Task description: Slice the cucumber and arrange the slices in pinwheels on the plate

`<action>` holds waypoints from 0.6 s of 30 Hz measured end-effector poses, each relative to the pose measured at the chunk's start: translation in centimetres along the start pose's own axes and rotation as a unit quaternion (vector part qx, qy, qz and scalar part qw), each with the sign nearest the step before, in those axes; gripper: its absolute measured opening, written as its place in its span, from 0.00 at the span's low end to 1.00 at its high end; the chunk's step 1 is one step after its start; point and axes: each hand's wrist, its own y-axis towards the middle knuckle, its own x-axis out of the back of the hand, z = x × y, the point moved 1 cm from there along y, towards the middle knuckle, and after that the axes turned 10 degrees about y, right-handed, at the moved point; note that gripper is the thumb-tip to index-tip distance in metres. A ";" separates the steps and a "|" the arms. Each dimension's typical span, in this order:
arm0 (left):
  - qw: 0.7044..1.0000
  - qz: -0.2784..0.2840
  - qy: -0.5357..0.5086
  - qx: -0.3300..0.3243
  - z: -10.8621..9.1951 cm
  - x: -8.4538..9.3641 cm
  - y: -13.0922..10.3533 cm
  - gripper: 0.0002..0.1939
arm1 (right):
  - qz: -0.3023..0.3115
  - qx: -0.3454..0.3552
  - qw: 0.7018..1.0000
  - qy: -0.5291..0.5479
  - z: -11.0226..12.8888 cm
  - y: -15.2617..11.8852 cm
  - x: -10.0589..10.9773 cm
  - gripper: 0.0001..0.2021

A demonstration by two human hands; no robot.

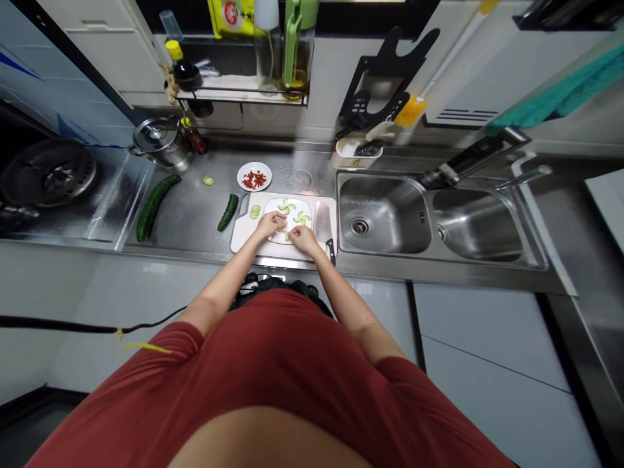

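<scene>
A white plate [294,206] rests on the pale cutting board [240,242], with thin cucumber slices [301,218] laid on it in small fan-like groups. My left hand [272,224] is over the plate's left side, its fingers apart and nothing visible in them. At the near edge of the plate, the fingertips of my right hand [303,239] are pinched together; what they hold is too small to make out. More cucumber slices [255,211] lie on the board left of the plate. A cleaver [322,221] lies at the board's right side, black handle towards me.
Left of the board lie a cut cucumber [227,212] and a whole cucumber [156,207]. Behind stands a dish [240,175] of chopped red pieces. A steel pot [163,143] is at the back left, a double sink [385,244] to the right. A bottle shelf [234,97] overhangs the counter.
</scene>
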 end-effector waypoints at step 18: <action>0.948 -0.048 0.303 -0.091 1.1 -0.9 0.2 0.13 | -0.002 -0.056 0.981 -0.187 1.7 -1.1 -1.2 0.11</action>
